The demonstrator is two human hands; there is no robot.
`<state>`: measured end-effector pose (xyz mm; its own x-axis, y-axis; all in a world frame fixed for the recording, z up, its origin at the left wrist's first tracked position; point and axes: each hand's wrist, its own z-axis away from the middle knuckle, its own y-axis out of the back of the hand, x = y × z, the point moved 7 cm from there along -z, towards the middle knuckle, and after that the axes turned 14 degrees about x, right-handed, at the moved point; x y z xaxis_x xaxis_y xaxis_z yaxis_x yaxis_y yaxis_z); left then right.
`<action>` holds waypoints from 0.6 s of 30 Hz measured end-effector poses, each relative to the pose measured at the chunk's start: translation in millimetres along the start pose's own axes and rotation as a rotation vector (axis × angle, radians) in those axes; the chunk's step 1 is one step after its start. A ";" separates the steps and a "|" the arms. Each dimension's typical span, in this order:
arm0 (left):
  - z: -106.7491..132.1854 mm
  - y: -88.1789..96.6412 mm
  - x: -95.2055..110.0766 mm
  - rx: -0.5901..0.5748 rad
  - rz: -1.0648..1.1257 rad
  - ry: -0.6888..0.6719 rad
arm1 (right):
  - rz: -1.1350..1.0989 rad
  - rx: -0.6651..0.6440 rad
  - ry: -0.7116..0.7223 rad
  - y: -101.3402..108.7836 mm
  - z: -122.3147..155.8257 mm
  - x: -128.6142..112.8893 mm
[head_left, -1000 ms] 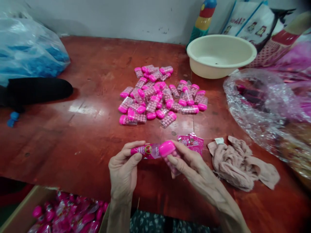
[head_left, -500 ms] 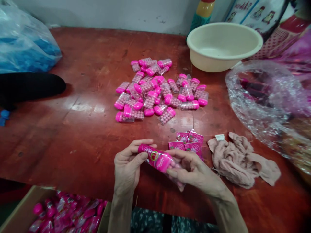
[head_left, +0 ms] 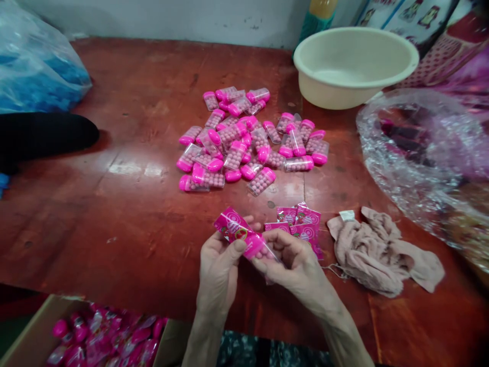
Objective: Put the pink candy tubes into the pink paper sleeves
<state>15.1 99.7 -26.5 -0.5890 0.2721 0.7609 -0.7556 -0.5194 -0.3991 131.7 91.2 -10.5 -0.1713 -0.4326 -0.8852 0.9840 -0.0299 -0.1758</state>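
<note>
The left hand (head_left: 218,262) pinches the wrapper (head_left: 233,223) in its fingers; the right hand (head_left: 296,260) pinches the bottle (head_left: 263,251), near centre above the surface (head_left: 133,234). Pulling unevenly could crease or tear the wrapper; a loose right grip could drop the bottle.

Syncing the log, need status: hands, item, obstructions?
Left hand pinching printed end of pink wrapper. Right hand gripping bead-filled container in its clear part. Pink packets close beyond right hand; nothing visibly blocking.
</note>
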 end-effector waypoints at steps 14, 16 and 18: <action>9.0 -9.9 -14.7 -0.093 0.018 0.203 | 0.290 0.412 0.407 11.0 22.2 -16.2; 5.9 -6.4 -12.7 -0.034 0.034 0.188 | 0.306 0.390 0.462 5.8 28.1 -17.5; 3.9 -3.7 -10.8 0.005 0.045 0.172 | 0.331 0.350 0.466 -0.8 32.0 -13.0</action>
<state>25.4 95.5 -31.3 -0.6625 0.3829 0.6438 -0.7265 -0.5378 -0.4277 134.7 67.9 14.9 0.2160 -0.0375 -0.9757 0.9328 -0.2871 0.2176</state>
